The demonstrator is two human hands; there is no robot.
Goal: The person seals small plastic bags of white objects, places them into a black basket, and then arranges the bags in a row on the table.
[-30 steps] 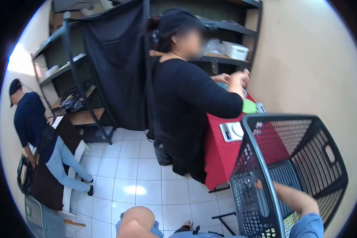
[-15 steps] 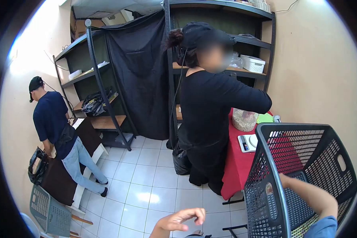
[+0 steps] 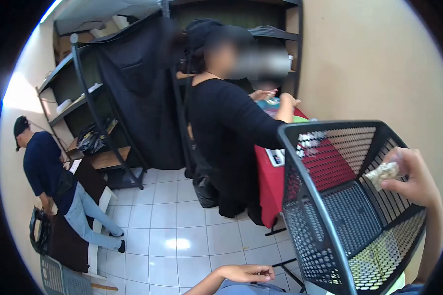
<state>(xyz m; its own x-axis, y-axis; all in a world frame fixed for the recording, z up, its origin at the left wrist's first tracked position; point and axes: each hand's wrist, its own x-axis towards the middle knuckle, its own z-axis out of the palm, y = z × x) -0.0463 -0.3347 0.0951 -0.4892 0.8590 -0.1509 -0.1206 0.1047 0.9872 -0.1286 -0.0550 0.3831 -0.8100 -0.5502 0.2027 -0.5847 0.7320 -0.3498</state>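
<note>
My right hand pinches a small clear bag of pale pieces over the right side of a large dark grey plastic basket. The basket's bottom shows no items. Low in the middle of the view, my left hand is held near my lap, palm down, with its fingers loosely stretched and nothing in them. It is apart from the basket.
A co-worker in black stands at a red-covered table behind the basket. At the left, another person bends over a brown-covered table. Metal shelves, a black curtain and a black bag stand beyond.
My right hand has come up out of the basket and now shows a small bag. My left hand has moved right and lower. The view has turned right, and the co-worker's hands have come into sight.
</note>
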